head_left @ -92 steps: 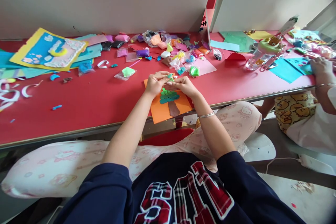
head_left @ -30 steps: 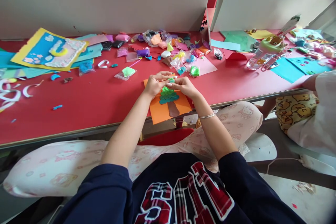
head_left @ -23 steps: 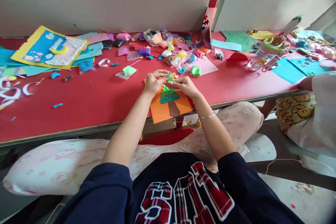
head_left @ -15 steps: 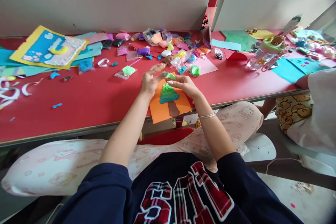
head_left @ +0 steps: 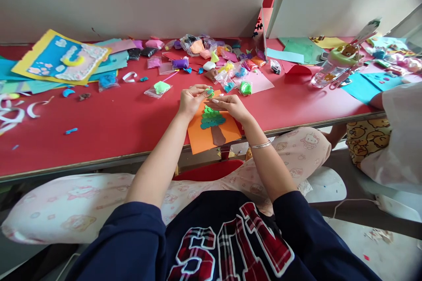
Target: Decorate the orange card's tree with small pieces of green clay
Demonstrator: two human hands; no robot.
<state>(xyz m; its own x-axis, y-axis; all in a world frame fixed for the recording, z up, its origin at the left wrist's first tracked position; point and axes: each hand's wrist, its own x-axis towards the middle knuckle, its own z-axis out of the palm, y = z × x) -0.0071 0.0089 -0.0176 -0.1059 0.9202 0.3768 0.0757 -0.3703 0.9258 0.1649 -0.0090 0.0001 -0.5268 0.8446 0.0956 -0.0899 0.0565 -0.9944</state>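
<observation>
My left hand (head_left: 190, 102) pinches a small piece of green modelling clay (head_left: 210, 92) between its fingertips. My right hand (head_left: 233, 106) meets it from the other side, fingers bent around the same piece; part of the clay is hidden by the fingers. Just below both hands lies an orange sheet (head_left: 199, 137) at the table's front edge. On the sheet is a clay tree (head_left: 212, 118) with a crown shading from light green to teal and a brown trunk; its top is partly covered by my hands.
Several bagged clay lumps (head_left: 227, 68) crowd the back of the red table (head_left: 132, 118). An opened light green clay pack (head_left: 161, 88) lies to the left, near a finished clay picture (head_left: 66, 59). At right stand a clear bottle (head_left: 332, 68) and a seated person (head_left: 402, 136).
The green clay has shifted slightly up and left between my fingers and looks more compact. My hands have drawn closer, with the left fingers curled in more.
</observation>
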